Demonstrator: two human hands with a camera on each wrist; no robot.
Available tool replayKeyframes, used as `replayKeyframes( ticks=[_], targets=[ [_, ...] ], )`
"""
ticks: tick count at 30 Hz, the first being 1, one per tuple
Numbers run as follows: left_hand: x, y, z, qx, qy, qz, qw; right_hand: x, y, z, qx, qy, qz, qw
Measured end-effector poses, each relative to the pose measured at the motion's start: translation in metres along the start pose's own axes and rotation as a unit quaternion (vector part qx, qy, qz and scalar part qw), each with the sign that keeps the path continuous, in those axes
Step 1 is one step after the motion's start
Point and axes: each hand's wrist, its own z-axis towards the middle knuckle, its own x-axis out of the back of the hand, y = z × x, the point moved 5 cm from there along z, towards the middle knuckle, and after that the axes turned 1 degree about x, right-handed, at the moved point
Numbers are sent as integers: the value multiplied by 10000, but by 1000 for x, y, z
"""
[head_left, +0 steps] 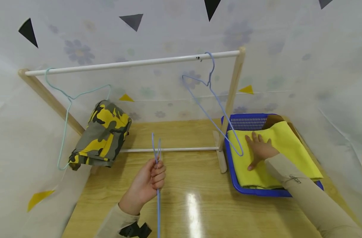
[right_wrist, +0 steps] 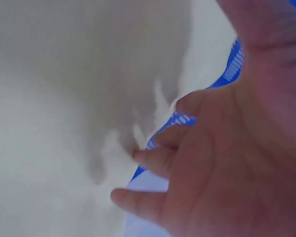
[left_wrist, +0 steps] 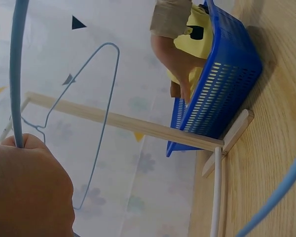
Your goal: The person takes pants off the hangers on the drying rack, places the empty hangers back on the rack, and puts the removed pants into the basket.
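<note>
My left hand grips a blue clothes hanger near its neck, the hook rising above the fingers. In the left wrist view, wires of that hanger pass the curled left hand. Over at the right, my right hand is spread out over a folded yellow cloth that lies in a blue basket. The right wrist view shows the right palm with its fingers apart, close over the cloth, which looks pale there. Nothing is held in those fingers.
A rack with a white rail and wooden posts stands across the table. An unladen blue hanger hangs at its right end, overlapping the basket. At left, a mint hanger carries a folded camouflage garment. Something brown shows behind the cloth.
</note>
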Motion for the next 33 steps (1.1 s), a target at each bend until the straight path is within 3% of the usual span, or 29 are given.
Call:
replayKeyframes(
  ticks=[4, 14, 25, 33],
  targets=[
    [0, 2, 1, -34, -87, -34, 10000, 6, 12, -7, -380, 279, -161, 9988],
    [-7, 8, 8, -19, -28, -86, 10000, -13, 20, -4, -283, 380, -3, 9989],
    [-43, 27, 44, -467, -140, -450, 9978, -10, 14, -6, -461, 432, -145, 9979],
    [-69, 41, 62, -911, -544, -727, 9917, -12, 18, -6, -374, 476, -58, 9982]
  ],
)
